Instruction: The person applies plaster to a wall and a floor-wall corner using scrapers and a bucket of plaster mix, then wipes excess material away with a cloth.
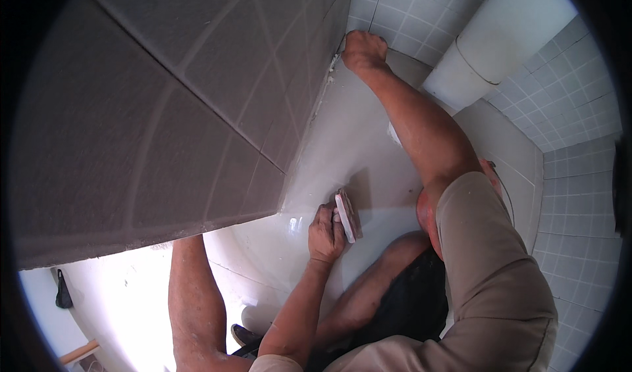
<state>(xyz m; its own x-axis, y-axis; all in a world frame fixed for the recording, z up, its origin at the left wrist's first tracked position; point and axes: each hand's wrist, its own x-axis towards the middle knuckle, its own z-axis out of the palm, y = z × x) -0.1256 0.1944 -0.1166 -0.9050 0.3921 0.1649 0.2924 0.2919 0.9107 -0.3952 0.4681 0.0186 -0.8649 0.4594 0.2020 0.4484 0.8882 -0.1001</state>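
My left hand [325,234] is closed around a small, thin rectangular slab [348,215], whitish with a pinkish face, held on edge just above the pale floor [309,174]. Its exact kind does not show. Stretched far forward, my right hand [365,51] is a closed fist at the corner where the dark tiled wall [197,96] meets the floor and the lighter tiles. Anything inside that fist is hidden. Whitish crumbly filler [331,73] runs along the foot of the dark wall, close to the right hand.
A thick white pipe [487,49] rises at the far right, before the grey tiled wall [579,201]. A reddish bucket [428,209] with a wire handle stands partly behind my right arm. My bent legs flank the dark wall's near end; a dark shoe [244,335] lies below.
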